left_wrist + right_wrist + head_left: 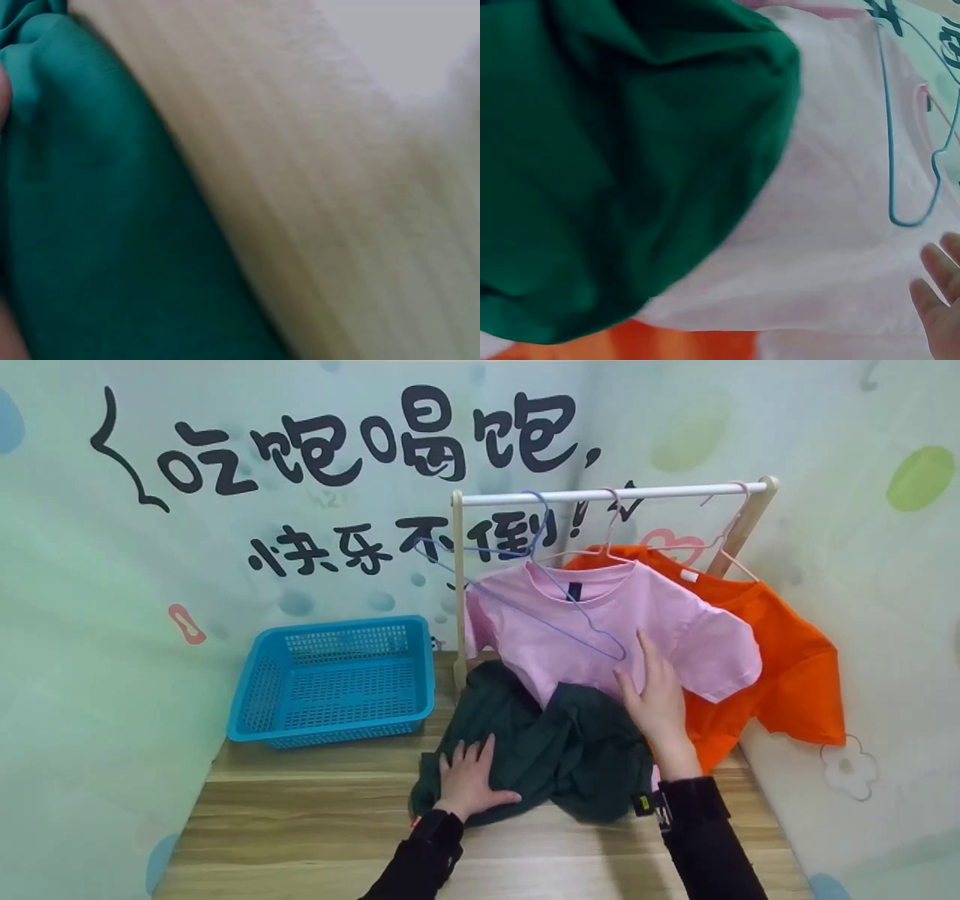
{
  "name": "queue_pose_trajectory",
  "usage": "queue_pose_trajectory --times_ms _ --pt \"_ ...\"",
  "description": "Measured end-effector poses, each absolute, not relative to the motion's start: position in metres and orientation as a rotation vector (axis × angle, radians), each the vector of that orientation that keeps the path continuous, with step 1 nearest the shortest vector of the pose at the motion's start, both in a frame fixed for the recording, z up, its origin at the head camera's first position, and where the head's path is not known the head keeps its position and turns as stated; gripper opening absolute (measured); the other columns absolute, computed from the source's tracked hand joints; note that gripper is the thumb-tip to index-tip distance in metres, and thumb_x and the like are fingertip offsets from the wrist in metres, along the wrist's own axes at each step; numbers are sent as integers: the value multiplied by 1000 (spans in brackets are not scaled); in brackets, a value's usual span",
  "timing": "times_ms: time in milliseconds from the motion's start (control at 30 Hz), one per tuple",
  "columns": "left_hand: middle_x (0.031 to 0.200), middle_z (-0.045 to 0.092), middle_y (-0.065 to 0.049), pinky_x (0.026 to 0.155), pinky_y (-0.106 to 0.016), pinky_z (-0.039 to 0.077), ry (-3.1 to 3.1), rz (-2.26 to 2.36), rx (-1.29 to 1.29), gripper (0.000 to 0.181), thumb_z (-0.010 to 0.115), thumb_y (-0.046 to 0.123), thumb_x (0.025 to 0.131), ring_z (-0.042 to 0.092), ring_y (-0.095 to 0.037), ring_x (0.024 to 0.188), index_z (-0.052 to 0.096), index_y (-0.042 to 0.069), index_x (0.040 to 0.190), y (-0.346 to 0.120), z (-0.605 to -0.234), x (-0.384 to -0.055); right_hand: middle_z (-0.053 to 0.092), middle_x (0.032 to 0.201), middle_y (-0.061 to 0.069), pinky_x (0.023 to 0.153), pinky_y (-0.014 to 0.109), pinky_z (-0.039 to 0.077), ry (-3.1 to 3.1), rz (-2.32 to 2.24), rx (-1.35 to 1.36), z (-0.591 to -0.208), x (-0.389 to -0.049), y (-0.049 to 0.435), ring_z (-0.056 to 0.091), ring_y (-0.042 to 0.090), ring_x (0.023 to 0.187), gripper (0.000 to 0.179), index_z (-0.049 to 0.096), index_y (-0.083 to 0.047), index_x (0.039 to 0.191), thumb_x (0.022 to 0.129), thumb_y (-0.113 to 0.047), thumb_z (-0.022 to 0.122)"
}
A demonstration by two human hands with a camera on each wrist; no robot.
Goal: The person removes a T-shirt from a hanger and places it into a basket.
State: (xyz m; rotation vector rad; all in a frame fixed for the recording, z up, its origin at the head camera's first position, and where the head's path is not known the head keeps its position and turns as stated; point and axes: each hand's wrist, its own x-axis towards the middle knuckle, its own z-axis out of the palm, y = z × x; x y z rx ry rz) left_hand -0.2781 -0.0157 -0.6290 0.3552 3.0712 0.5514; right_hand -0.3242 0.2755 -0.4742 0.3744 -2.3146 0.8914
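The crumpled dark-green cloth garment (525,750) lies in soft, rounded folds on the wood-grained tabletop (315,817). My left hand (469,781) rests on it with fingers spread, gripping nothing. My right hand (660,709) is raised, empty and unclenched, fingers extended near the rounded end of the slim blue hanger (889,142), which hooks over a smooth white rod (675,493). Behind that hang a pale pink short-sleeved T-shirt (540,649) and a bright orange T-shirt (791,667). Leftward sits a rectangular blue lattice-walled plastic basket (337,733).
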Motion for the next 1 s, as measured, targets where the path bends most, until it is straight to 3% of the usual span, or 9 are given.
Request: queue_pose_trajectory --times_ms 233,367,467,667,1000 --pt "125 47 -14 96 -65 23 3133 461 365 112 70 74 53 33 -39 124 35 19 143 -16 -636 -275 31 147 12 102 61 19 -2364 749 565 -519 -313 277 32 35 130 71 29 -12 145 86 -33 62" --pt "110 51 -13 90 -62 30 3201 423 382 87 75 65 56 40 -35 111 57 17 126 -17 -640 -273 25 150 12 102 63 13 -2498 715 586 -539 -303 275 24 30 135 73 29 -12 146 86 -40 61" --pt "103 53 -11 87 -60 32 3239 438 354 64 76 57 62 42 -32 105 64 16 109 -15 -643 -274 26 148 15 103 62 10 -2528 731 610 -551 -298 276 24 35 134 72 31 -9 144 86 -41 61" --pt "94 55 -8 82 -56 35 3286 512 313 33 78 34 70 47 -30 97 66 15 95 -18 -647 -278 27 148 16 106 57 4 -2553 752 630 -570 -290 277 25 38 133 68 29 -15 146 89 -39 57" --pt "93 52 -13 72 -43 47 3212 1312 219 26 72 11 75 56 -29 84 60 4 97 -41 -620 -288 25 149 16 107 54 -3 -2584 765 615 -575 -282 279 25 41 131 65 31 -15 145 89 -33 58"
